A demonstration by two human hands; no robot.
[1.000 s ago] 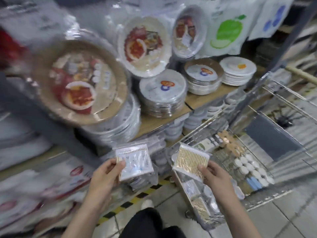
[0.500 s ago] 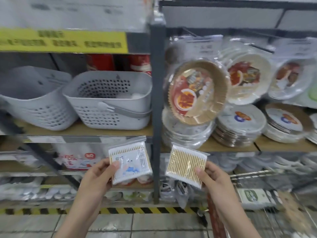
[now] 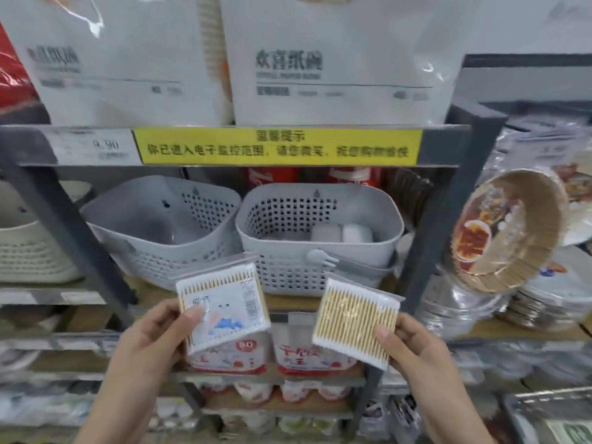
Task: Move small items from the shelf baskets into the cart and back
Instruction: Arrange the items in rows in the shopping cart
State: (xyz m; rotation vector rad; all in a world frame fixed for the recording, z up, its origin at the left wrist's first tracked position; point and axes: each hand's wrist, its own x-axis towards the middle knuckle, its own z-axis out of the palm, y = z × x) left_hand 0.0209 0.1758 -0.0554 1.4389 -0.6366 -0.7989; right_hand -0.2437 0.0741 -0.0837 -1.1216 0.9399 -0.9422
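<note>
Both forearms cut off at the bottom edge; the cart out of view. Blurred print on the big white bags point(image 3: 336, 59) on the top shelf and on the yellow strip point(image 3: 278, 146) along the shelf edge; small white items point(image 3: 341, 233) inside the right grey basket point(image 3: 320, 238) too soft to identify, and the inside of the left grey basket point(image 3: 160, 232) mostly hidden by its own tilted wall. Left hand point(image 3: 150, 341) curled round the lower left corner of the labelled swab pack point(image 3: 224, 309), thumb pressed on the front label, fingers hidden behind. Right hand point(image 3: 413, 344) pinching the lower right edge of the plain swab pack point(image 3: 355, 322), thumb on the front, fingers mostly hidden behind. Both packs flat-faced toward the camera, held apart, just above and inward of each hand, below and in front of the two baskets. Swabs in both packs standing roughly upright, the labelled pack leaning slightly left at the top, the plain one turned slightly clockwise. Off beyond the right hand, a tilted pack of brown paper plates point(image 3: 506, 232), partly cut by glare.
</note>
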